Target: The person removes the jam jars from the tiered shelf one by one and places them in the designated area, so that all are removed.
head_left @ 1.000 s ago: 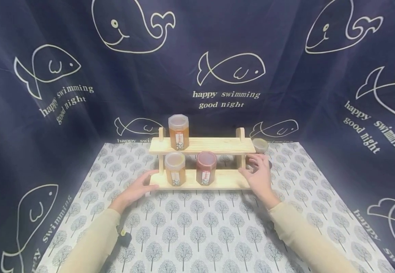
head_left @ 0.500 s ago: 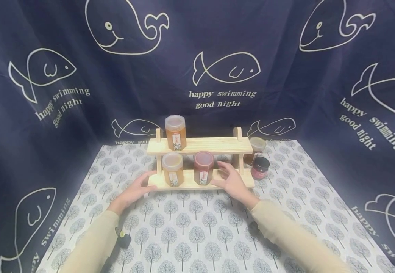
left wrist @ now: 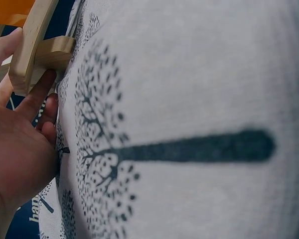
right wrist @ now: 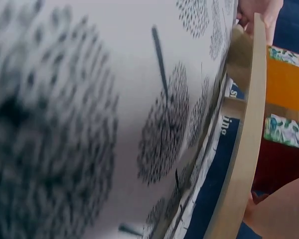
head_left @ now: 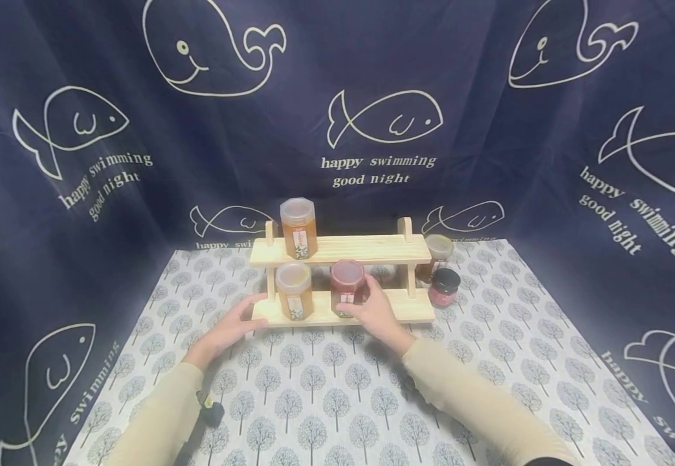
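Observation:
A two-tier wooden shelf (head_left: 366,249) stands at the back of the table. My left hand (head_left: 228,331) grips the left end of its lower board; in the left wrist view, fingers reach under the board (left wrist: 27,50). On the lower tier, my right hand (head_left: 379,317) holds a dark red jar (head_left: 347,274), thumb across its front and fingers at its right side. Left of that jar is an amber honey jar (head_left: 294,291) with a pale lid. Another amber jar (head_left: 299,230) sits on the upper tier's left end. The right wrist view shows the red jar (right wrist: 279,167) partly behind my hand.
Right of the shelf stand a brown jar (head_left: 439,249) with a light lid and a small black-lidded jar (head_left: 445,288). A tree-print cloth (head_left: 314,395) covers the table. Dark blue curtains (head_left: 384,39) hang behind and at both sides.
My right hand has moved left from the shelf's right end to the red jar and taken hold of it. The left hand stays at the shelf's left end.

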`<state>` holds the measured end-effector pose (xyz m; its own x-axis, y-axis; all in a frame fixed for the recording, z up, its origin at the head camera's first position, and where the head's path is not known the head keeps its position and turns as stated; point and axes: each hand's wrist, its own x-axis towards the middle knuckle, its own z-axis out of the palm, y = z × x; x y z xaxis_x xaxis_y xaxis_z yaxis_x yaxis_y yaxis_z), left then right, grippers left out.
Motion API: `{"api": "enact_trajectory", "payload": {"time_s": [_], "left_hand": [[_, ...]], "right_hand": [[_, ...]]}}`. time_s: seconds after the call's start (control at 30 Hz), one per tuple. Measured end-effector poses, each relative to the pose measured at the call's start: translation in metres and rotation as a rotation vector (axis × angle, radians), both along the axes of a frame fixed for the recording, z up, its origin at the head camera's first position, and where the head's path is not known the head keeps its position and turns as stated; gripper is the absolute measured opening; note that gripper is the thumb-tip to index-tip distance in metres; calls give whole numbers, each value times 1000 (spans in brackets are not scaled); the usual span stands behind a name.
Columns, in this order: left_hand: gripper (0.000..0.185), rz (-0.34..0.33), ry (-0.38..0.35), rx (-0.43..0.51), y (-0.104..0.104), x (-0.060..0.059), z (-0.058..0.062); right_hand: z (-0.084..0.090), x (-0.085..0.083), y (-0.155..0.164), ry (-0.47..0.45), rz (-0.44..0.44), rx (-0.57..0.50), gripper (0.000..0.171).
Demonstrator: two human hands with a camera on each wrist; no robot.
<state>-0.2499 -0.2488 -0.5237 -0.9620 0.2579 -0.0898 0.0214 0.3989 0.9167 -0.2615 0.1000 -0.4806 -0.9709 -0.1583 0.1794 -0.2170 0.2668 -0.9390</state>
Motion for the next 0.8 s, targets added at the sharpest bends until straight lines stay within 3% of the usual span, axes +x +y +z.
{"api": "enact_trajectory", "payload": {"time_s": [0.17,0.4,0.8], "left_hand": [[73,-3,-1,0,0,-1,-1],[73,-6,-5,28,-1,1,0],[73,-3,-2,13,-2,0,-1]], "right_hand": [[-4,1,-11,36,-62,32,92],[-5,4,-22,7,-132,45,95],[-9,-2,-18,33,-179,111,84]]}}
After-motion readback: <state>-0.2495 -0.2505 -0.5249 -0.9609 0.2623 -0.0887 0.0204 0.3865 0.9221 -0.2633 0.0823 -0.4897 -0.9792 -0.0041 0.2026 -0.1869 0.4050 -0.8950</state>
